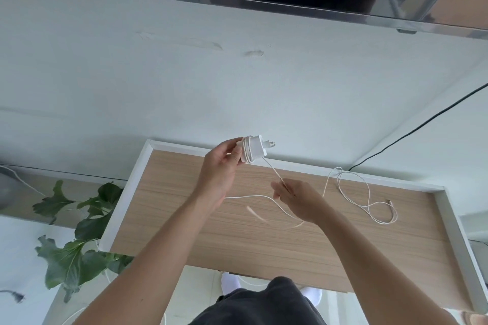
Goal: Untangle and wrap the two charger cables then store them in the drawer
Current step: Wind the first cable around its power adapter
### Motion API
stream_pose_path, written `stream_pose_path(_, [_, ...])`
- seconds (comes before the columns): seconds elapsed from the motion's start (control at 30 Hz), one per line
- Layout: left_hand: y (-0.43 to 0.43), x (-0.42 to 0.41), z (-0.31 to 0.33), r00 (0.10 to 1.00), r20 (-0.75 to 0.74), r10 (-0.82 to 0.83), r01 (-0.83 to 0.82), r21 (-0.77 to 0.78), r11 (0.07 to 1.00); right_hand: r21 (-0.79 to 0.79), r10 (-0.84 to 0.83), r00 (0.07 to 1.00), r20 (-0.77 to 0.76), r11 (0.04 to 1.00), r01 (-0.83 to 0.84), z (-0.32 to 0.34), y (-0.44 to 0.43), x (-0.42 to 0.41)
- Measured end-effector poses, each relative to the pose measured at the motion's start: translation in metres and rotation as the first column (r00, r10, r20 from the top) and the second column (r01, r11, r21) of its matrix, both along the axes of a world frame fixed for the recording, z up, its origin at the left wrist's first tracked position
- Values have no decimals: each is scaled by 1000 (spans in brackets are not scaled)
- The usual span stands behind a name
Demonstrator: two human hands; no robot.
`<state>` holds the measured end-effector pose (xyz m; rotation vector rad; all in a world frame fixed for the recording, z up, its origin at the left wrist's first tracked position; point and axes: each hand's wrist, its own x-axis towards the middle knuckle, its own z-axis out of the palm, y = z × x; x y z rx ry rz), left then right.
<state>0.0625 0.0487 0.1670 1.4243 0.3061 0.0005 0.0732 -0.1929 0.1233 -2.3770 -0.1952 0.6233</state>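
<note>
My left hand (219,169) holds a white charger plug (253,150) up above the wooden table, with a few turns of its thin white cable wound around the body. From the plug the cable (274,173) runs down to my right hand (298,199), which pinches it between the fingers. Below my hands the slack of that cable hangs in a blurred loop (264,206). A second white cable (367,198) lies loose in loops on the table to the right, apart from both hands. No drawer can be seen.
The wooden table top (237,243) has a raised white rim (126,192). A green leafy plant (79,240) stands to the left. A black cable (422,124) runs down the white wall at the right. A dark screen edge (237,0) hangs above.
</note>
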Motion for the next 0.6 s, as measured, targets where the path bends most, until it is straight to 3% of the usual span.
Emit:
stream_pose_path(0.1, [2, 0, -1, 1000, -11, 6, -5, 90, 996, -38, 84, 996, 11, 996, -84, 3, 9, -1])
stream_pose_path(0.23, [-4, -5, -6, 999, -18, -30, 32, 134, 990, 127, 35, 996, 85, 991, -45, 21, 29, 4])
stream_pose_path(0.37, [-11, -5, -9, 1000, -26, 17, -15, 76, 997, 245, 12, 997, 78, 969, -31, 34, 46, 10])
stream_pose_path(0.47, [-11, -4, -10, 994, -34, 100, -98, 43, 994, 226, 28, 994, 106, 973, -51, 35, 52, 7])
stream_pose_path(0.6, [-6, -8, -17, 991, -25, 128, -121, 172, 977, 152, 74, 990, 122, 984, -93, 33, 59, 3])
